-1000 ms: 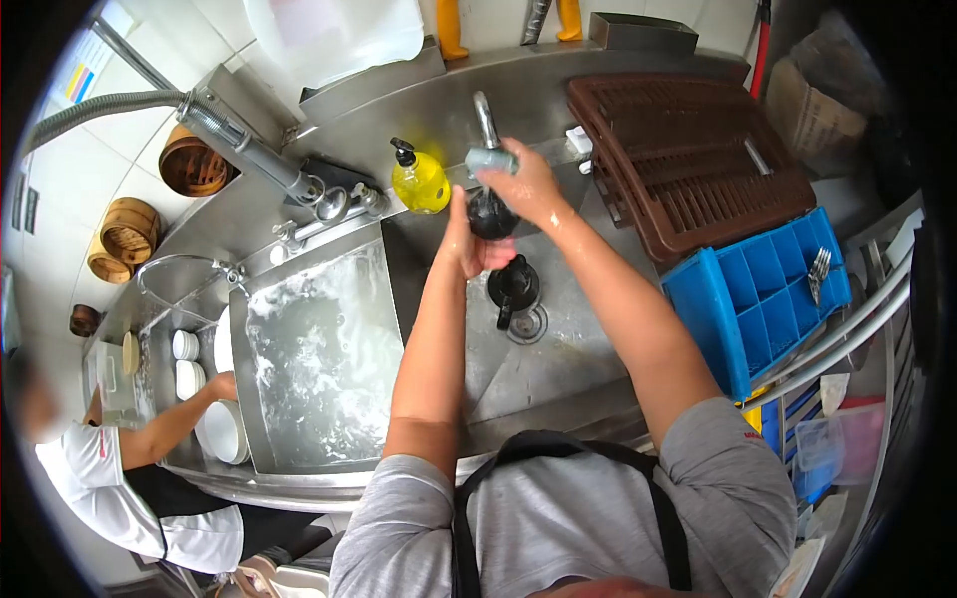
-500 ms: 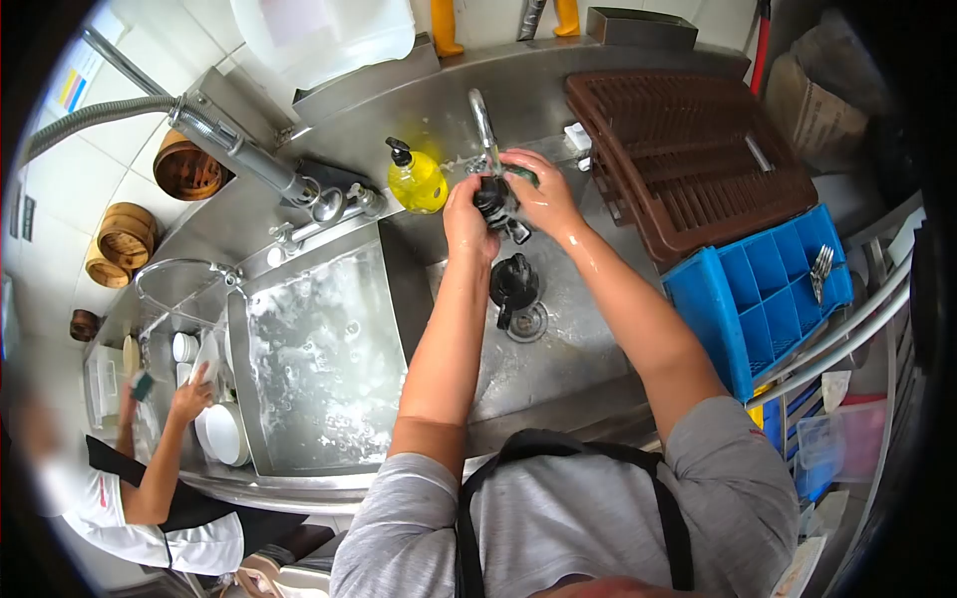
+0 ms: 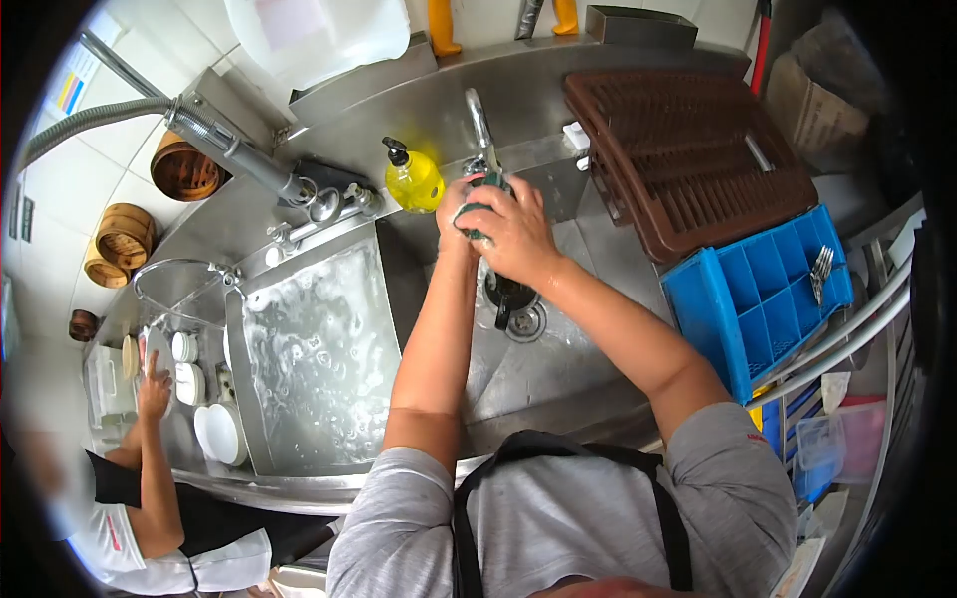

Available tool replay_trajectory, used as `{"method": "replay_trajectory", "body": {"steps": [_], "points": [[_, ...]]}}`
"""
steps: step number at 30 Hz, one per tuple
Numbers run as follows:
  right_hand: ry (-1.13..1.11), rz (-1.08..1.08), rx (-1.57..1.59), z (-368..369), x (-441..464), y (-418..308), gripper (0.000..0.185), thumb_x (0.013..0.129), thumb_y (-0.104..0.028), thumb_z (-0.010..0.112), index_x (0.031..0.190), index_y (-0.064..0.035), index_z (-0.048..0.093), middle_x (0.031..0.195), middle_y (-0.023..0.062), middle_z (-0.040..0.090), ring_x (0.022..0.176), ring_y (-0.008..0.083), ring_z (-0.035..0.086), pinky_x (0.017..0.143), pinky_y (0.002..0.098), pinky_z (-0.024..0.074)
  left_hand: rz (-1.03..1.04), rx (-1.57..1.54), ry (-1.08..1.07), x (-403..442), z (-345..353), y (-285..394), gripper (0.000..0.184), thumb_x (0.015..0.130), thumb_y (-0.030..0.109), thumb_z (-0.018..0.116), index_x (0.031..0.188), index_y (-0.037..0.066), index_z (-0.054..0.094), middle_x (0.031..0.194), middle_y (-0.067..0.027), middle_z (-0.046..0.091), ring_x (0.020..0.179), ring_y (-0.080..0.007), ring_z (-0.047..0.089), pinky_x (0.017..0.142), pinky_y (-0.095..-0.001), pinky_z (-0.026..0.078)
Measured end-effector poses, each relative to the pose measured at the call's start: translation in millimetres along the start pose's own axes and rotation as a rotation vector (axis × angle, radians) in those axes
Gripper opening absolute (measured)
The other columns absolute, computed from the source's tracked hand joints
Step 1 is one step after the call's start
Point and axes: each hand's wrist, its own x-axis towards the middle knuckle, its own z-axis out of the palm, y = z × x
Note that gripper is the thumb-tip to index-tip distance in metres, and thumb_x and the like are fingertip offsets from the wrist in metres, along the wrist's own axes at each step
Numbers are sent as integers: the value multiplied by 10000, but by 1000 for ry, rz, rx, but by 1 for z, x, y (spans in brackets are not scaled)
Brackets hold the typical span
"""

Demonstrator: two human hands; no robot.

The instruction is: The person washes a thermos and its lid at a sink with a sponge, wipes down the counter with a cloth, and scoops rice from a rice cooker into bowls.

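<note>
Under the faucet (image 3: 479, 118), my left hand (image 3: 455, 217) is wrapped round a small black object, mostly covered by my fingers. My right hand (image 3: 516, 231) presses a green sponge (image 3: 473, 221) against it from the right. The two hands touch at the object. Below them a black pot (image 3: 510, 297) rests in the sink beside the drain (image 3: 528, 321), its upper part hidden by my right hand. A yellow soap bottle (image 3: 414, 183) with a black pump stands just left of my hands.
Left is a basin of foamy water (image 3: 319, 359); beyond it a co-worker's hand (image 3: 153, 391) is at some white dishes (image 3: 221, 435). A brown rack (image 3: 688, 169) and a blue divided bin (image 3: 733, 329) with forks lie right. A spray hose (image 3: 239, 149) hangs upper left.
My right hand has come over the black object with the sponge, and both hands have closed together below the faucet. The co-worker's arms have moved among the dishes.
</note>
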Motion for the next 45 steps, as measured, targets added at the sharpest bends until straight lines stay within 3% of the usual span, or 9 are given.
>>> {"method": "replay_trajectory", "body": {"steps": [6, 15, 16, 21, 26, 28, 31, 40, 45], "points": [[127, 937, 860, 23, 14, 48, 254, 795, -152, 514, 1018, -30, 525, 979, 104, 550, 928, 210, 503, 816, 302, 382, -29, -178, -60, -17, 16, 16, 272, 853, 283, 421, 981, 62, 515, 897, -77, 575, 837, -221, 559, 762, -359, 447], [73, 163, -18, 12, -1, 10, 322, 668, -183, 599, 989, -162, 584, 1027, 97, 524, 977, 285, 480, 821, 353, 384, -124, -221, -14, -8, 0, -3, 371, 855, 378, 401, 1021, 61, 496, 960, -86, 559, 848, -240, 547, 763, -349, 443], [-24, 6, -86, 1, 2, -4, 290, 657, -201, 607, 945, -172, 600, 995, 73, 540, 960, 276, 493, 811, 354, 389, -49, -492, -472, -14, 1, -7, 370, 851, 416, 398, 937, 69, 494, 969, -108, 530, 838, -240, 536, 729, -370, 450], [-92, 464, 254, 14, 25, 26, 195, 673, -283, 621, 769, -115, 600, 811, 39, 565, 785, 250, 553, 676, 353, 439, 26, -116, 259, -17, 23, -7, 373, 855, 404, 357, 917, 62, 493, 871, -103, 539, 824, -215, 536, 688, -348, 441], [-91, 198, 109, 16, 18, 22, 193, 651, -319, 615, 702, -132, 607, 773, 37, 561, 791, 256, 545, 653, 363, 450, -53, -179, 44, -25, 15, 0, 280, 824, 328, 420, 894, 73, 513, 812, -58, 543, 731, -154, 539, 645, -292, 447], [-224, 120, 115, 5, 23, 17, 199, 642, -329, 624, 677, -133, 609, 766, 36, 558, 784, 255, 541, 652, 359, 449, 443, 427, -156, -7, -8, -20, 242, 808, 284, 443, 907, 78, 523, 796, -37, 540, 727, -130, 520, 657, -273, 436], [-300, 611, 360, 9, 40, 37, 267, 696, -358, 618, 728, -93, 605, 806, 64, 587, 739, 218, 572, 653, 343, 448, -102, 219, 26, -24, 9, -4, 227, 822, 249, 412, 895, 66, 525, 808, -29, 532, 775, -125, 508, 692, -267, 416], [166, 1516, 1935, 52, -17, 20, 342, 837, -395, 424, 1025, -127, 522, 1009, 51, 543, 923, 172, 510, 791, 351, 413, 574, 721, 170, -1, 21, 11, 265, 838, 232, 441, 835, -17, 532, 790, -74, 543, 718, -136, 478, 683, -263, 389], [298, 403, 13, 31, -6, 20, 374, 716, -211, 575, 1060, -81, 514, 992, 120, 518, 866, 255, 527, 741, 361, 433, 124, 495, 145, -11, 16, 1, 304, 853, 312, 366, 916, 57, 519, 836, -54, 535, 752, -149, 492, 648, -272, 392]]}}
